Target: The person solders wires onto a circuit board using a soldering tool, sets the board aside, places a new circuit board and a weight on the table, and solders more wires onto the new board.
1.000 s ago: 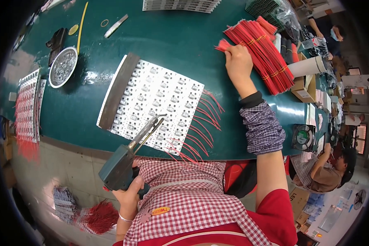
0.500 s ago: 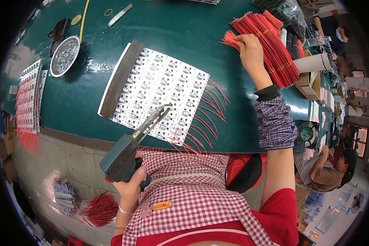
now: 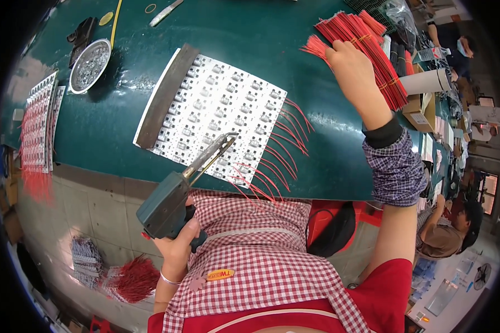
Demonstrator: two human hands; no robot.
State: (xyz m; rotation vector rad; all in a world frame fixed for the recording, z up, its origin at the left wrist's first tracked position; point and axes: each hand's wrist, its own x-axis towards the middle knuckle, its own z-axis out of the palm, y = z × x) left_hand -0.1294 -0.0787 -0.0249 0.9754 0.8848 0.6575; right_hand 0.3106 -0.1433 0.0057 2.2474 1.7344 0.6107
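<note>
At bench edge | left hand [image 3: 175, 244] gripping solder gun [image 3: 169, 206], tip hovering over panel [image 3: 219, 119] | right hand [image 3: 351, 62] pinching red wires [image 3: 366, 50] | advice: be pulling one wire only, keeping tip off board.

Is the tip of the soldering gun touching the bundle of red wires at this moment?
No. The soldering gun in the left hand points over the white circuit panel; the red wire bundle lies under the right hand.

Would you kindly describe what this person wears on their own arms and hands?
Both hands are bare, without gloves. The left hand has red-painted nails and a thin silver bracelet at the wrist. The right hand has a dark cuff at the wrist, then a loose purple-and-white checked oversleeve up the forearm.
</note>
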